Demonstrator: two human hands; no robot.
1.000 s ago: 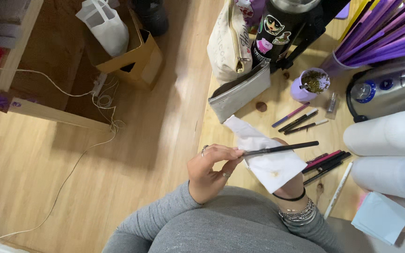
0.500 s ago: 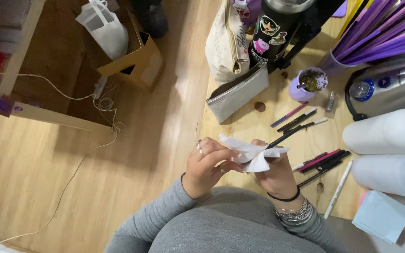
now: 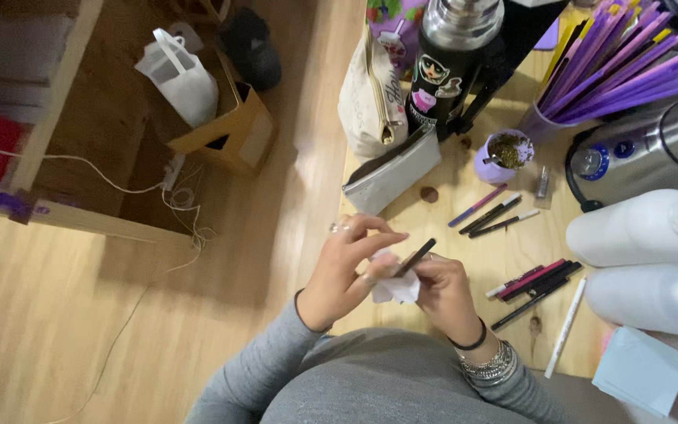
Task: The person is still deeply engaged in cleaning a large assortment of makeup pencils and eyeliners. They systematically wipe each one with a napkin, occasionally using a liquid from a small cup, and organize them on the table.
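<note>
Above the near edge of the wooden bench [image 3: 464, 228], a slim black pencil [image 3: 416, 257] is gripped by the right hand [image 3: 442, 289] while a crumpled white tissue [image 3: 395, 286] is pinched around its lower end by the left hand [image 3: 347, 271] (other pencils [image 3: 533, 280] are laid just right).

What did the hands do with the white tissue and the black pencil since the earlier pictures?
The white tissue, spread flat a second ago, is now bunched up between both hands. The left hand and right hand have come together, and the black pencil, first lying level across the tissue, now tilts up to the right with its lower end wrapped in it. The pens on the wooden table stayed where they were.
</note>
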